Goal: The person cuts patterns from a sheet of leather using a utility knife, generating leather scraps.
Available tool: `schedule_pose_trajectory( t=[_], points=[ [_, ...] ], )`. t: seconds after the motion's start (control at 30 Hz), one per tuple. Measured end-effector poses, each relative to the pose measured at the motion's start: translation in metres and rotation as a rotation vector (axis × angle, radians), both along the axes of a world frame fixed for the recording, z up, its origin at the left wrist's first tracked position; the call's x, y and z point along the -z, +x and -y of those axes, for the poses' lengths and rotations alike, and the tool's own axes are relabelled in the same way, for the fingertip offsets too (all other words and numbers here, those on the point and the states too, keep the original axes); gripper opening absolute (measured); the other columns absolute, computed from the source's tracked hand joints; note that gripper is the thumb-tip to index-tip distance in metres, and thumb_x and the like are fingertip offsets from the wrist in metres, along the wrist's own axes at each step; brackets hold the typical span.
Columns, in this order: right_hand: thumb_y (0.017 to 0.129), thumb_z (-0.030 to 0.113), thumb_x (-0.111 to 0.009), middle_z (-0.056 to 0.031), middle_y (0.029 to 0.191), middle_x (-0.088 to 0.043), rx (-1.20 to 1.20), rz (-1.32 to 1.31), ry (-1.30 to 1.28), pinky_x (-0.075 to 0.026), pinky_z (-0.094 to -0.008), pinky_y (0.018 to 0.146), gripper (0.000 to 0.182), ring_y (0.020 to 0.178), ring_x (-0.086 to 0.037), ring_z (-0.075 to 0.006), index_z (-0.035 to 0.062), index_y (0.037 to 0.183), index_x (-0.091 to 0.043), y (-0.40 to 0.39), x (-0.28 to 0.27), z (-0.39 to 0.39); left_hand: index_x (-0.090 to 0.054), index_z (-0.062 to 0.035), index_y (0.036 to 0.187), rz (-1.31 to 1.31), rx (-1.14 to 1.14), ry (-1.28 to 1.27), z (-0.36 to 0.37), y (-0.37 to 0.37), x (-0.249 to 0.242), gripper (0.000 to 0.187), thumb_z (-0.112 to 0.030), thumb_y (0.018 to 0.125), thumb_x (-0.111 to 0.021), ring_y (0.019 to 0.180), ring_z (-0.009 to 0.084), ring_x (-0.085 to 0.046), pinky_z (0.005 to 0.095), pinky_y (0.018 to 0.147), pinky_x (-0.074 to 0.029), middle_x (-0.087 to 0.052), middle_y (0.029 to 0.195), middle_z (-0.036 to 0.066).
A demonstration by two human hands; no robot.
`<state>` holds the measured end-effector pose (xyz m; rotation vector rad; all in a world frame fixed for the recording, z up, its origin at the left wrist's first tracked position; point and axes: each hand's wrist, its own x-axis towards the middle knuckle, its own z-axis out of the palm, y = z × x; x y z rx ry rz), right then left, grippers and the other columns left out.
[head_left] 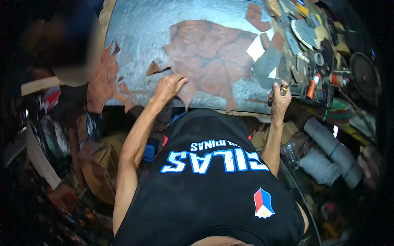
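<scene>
Brown leather under your left hand, small tool in your right

The brown leather (209,53) lies spread across the middle of the table (141,20). Your left hand (171,87) touches its near left edge, fingers bent; you can't tell whether they pinch it. Your right hand (280,97) is closed around a small tool (286,87), just beside the grey piece (267,63). To the right stands an orange container (312,87), near a roll of tape (319,59).

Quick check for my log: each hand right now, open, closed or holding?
Left hand: fingers curled at the brown leather; pinching or resting, cannot tell.
Right hand: closed around a small tool.
</scene>
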<state>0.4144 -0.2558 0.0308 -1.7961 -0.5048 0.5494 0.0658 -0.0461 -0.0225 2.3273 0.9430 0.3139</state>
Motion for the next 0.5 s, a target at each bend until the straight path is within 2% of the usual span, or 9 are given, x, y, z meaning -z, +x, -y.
schedule_pose_trajectory(
  t=[0.1,0.13,0.17,0.2,0.23,0.33,0.4,0.47,0.5],
  points=[
    [0.091,0.008,-0.066,-0.003,0.087,-0.062,-0.16,0.389,0.034,-0.047,-0.0227,0.054,0.021,0.065,-0.059,-0.0104,-0.0001,0.11,-0.063,-0.037,-0.032,-0.055,-0.071,-0.0038,0.095,0.047,-0.047,-0.002,0.023,0.019,0.0,0.02,-0.023,0.089,-0.07,0.075,0.0343,-0.069,0.0412,0.064,-0.053,-0.071,0.084,0.017],
    [0.085,0.002,-0.067,-0.0054,0.087,-0.062,-0.319,0.792,0.049,-0.049,-0.0258,0.055,0.026,0.066,-0.06,-0.0129,0.0047,0.111,-0.064,-0.04,-0.029,-0.07,-0.071,-0.0036,0.096,0.037,-0.087,-0.011,0.027,0.021,0.0,0.02,-0.022,0.088,-0.07,0.075,0.0339,-0.069,0.0404,0.065,-0.054,-0.071,0.085,0.016],
    [0.08,-0.001,-0.067,-0.0091,0.082,-0.06,-0.434,0.866,-0.057,-0.051,-0.031,0.053,0.033,0.065,-0.06,-0.0179,0.0095,0.111,-0.064,-0.059,-0.039,-0.08,-0.07,-0.0036,0.099,0.044,-0.129,0.018,0.03,0.018,0.001,0.021,-0.021,0.088,-0.071,0.075,0.0336,-0.069,0.0407,0.066,-0.055,-0.072,0.087,0.015],
    [0.077,0.0,-0.068,-0.0102,0.085,-0.059,-0.567,0.899,-0.016,-0.054,-0.0359,0.052,0.036,0.065,-0.061,-0.021,0.0114,0.112,-0.063,-0.072,-0.023,-0.087,-0.07,-0.0036,0.099,0.043,-0.139,0.012,0.033,0.014,-0.005,0.021,-0.021,0.088,-0.071,0.075,0.0336,-0.069,0.0407,0.066,-0.055,-0.072,0.087,0.015],
    [0.075,0.004,-0.072,-0.0103,0.092,-0.061,-0.788,0.857,-0.183,-0.056,-0.0367,0.054,0.038,0.068,-0.064,-0.0241,0.012,0.111,-0.063,-0.09,-0.035,-0.091,-0.07,-0.0038,0.099,0.023,-0.158,0.086,0.033,0.008,-0.017,0.021,-0.021,0.087,-0.072,0.074,0.0331,-0.069,0.0409,0.066,-0.055,-0.072,0.086,0.015],
    [0.077,0.017,-0.076,-0.0143,0.104,-0.061,-1.024,0.724,-0.218,-0.058,-0.0415,0.059,0.043,0.076,-0.068,-0.0289,0.0101,0.117,-0.061,-0.124,-0.009,-0.082,-0.07,-0.0042,0.1,-0.038,-0.2,0.18,0.027,-0.019,-0.027,0.021,-0.019,0.085,-0.073,0.081,0.0316,-0.069,0.0406,0.074,-0.054,-0.071,0.09,0.015],
    [0.078,0.019,-0.076,-0.0151,0.105,-0.061,-0.932,0.734,-0.277,-0.058,-0.043,0.061,0.044,0.077,-0.068,-0.0299,0.009,0.118,-0.061,-0.12,0.008,-0.09,-0.07,-0.007,0.098,-0.167,-0.26,0.261,0.023,-0.034,-0.037,0.018,-0.016,0.083,-0.074,0.091,0.0279,-0.065,0.0391,0.082,-0.049,-0.069,0.096,0.01],
    [0.081,0.024,-0.076,-0.0192,0.108,-0.061,-0.782,0.789,-0.417,-0.058,-0.0453,0.063,0.049,0.078,-0.068,-0.0331,0.007,0.125,-0.06,-0.111,0.01,-0.107,-0.07,-0.0057,0.1,-0.121,-0.257,0.243,0.015,-0.034,-0.029,0.02,-0.017,0.084,-0.073,0.098,0.0279,-0.062,0.039,0.085,-0.047,-0.068,0.104,0.011],
    [0.083,0.027,-0.075,-0.0207,0.107,-0.061,-0.765,0.792,-0.51,-0.058,-0.0446,0.063,0.052,0.079,-0.068,-0.034,0.0084,0.129,-0.058,-0.104,0.011,-0.115,-0.068,-0.0047,0.108,-0.027,-0.22,0.254,0.01,-0.028,-0.023,0.028,-0.02,0.085,-0.073,0.105,0.0301,-0.061,0.0422,0.091,-0.046,-0.067,0.11,0.013]
  ],
)
